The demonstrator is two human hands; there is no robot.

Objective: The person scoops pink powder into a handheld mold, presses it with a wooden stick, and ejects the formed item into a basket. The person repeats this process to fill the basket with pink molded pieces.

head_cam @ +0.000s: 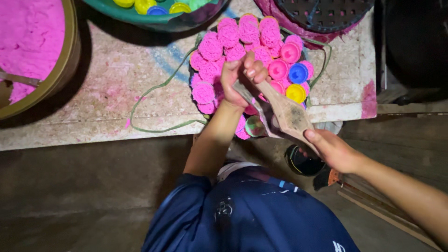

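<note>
The left hand (240, 77) is closing its fingers around the upper end of a flat wooden paddle (283, 111), over the round tray (321, 60) of pink ridged cakes (211, 46) and small coloured cups (297, 73) sitting near the worktop's (112, 88) front edge. The right hand (332, 150) is gripping the paddle's lower end, out past that edge. Something small may be pinched under the left fingertips, though the view is too crowded to tell. The paddle is looking stiff and light, best held at both ends; the cakes are looking crumbly, best lifted from below.

Dim, murky edges; brighter centre.
</note>
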